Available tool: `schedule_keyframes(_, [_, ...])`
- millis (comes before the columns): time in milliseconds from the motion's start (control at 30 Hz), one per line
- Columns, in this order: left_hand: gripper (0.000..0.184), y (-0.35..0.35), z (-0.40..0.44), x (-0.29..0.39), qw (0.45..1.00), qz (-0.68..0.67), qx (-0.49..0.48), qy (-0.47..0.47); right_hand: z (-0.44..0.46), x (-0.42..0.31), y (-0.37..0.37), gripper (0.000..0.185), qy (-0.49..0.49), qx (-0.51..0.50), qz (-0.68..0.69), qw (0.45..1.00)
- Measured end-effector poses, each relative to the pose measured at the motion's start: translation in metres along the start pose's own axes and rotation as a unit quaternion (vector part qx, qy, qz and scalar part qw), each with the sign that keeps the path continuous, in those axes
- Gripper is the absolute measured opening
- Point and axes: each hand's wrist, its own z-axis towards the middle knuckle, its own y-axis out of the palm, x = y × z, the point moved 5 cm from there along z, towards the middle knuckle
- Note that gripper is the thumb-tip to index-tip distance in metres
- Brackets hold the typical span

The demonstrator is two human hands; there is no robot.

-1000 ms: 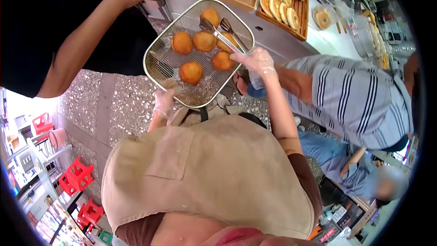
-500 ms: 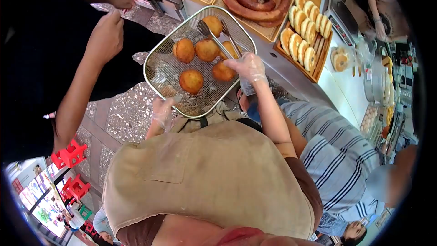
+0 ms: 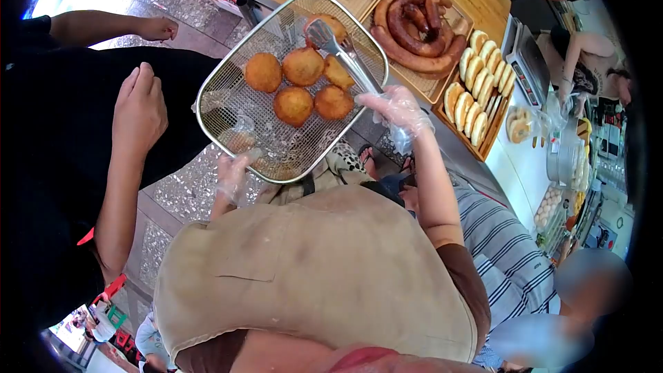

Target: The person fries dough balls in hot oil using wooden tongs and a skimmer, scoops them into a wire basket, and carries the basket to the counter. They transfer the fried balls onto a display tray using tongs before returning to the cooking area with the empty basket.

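A wire-mesh basket [image 3: 228, 69] with a metal rim is held out in front of my apron. My left hand [image 3: 233, 174], in a clear plastic glove, grips its near left rim. Several round golden-brown fried balls [image 3: 293, 106] lie inside, mostly toward the right and far side. My right hand [image 3: 399, 112], also gloved, is closed around metal tongs [image 3: 349, 59] at the basket's right side. The tips of the tongs rest at or just over the farthest fried ball [image 3: 330, 25]; I cannot tell whether they pinch it.
Coiled sausages [image 3: 414, 24] fill a tray on the right counter, with pale round cakes [image 3: 476, 86] in a wooden tray beside them. A scale [image 3: 528, 62] stands behind. A person in black [image 3: 62, 145] is close on the left; one in a striped shirt [image 3: 497, 242] is on the right.
The basket has shifted slightly left and the fried balls sit closer together. The tongs' arms have come nearer each other, their tips now at the far ball. The left person's hands have moved apart.
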Motion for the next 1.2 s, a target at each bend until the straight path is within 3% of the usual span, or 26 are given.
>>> schedule_keyframes(100, [0.035,-0.006,0.014,0.001,0.999,0.008,-0.002,0.033,0.025,-0.004,-0.008,0.038,-0.017,0.015,-0.063,0.998])
schedule_keyframes(233, [0.042,0.007,0.007,0.02,0.998,0.022,0.049,-0.029,0.036,-0.023,-0.012,0.033,-0.029,-0.008,-0.051,0.998])
schedule_keyframes(300, [0.043,0.016,0.007,0.027,0.997,0.026,0.054,-0.055,0.04,-0.024,-0.01,0.029,0.013,-0.07,0.139,0.988])
schedule_keyframes(433, [0.048,0.021,0.018,0.015,0.998,-0.041,0.046,-0.016,0.047,-0.027,-0.015,0.025,0.008,-0.121,0.196,0.973])
schedule_keyframes(500, [0.046,0.026,0.015,0.018,0.994,-0.042,0.082,-0.053,0.048,-0.033,-0.02,0.025,-0.001,-0.115,0.22,0.969])
schedule_keyframes(567, [0.05,0.028,0.02,0.016,0.996,-0.051,0.052,-0.052,0.052,-0.034,-0.028,0.025,0.0,-0.116,0.22,0.969])
schedule_keyframes(667, [0.039,0.032,0.025,-0.002,0.988,-0.135,0.062,-0.032,0.055,-0.035,-0.045,0.023,-0.027,-0.106,0.214,0.971])
schedule_keyframes(833, [0.033,0.057,0.018,0.02,0.985,-0.126,0.102,-0.051,0.047,-0.051,-0.086,0.025,-0.066,-0.091,0.219,0.969])
schedule_keyframes(933, [0.035,0.055,0.019,0.014,0.981,-0.156,0.097,-0.064,0.062,-0.052,-0.114,0.023,-0.062,-0.034,0.195,0.978])
schedule_keyframes(1000, [0.04,0.052,0.021,0.004,0.97,-0.21,0.103,-0.066,0.085,-0.044,-0.125,0.024,-0.006,-0.027,0.183,0.983])
schedule_keyframes(1200, [0.036,0.061,0.031,0.008,0.974,-0.198,0.103,-0.038,0.142,-0.022,-0.131,0.026,0.051,-0.03,0.174,0.983])
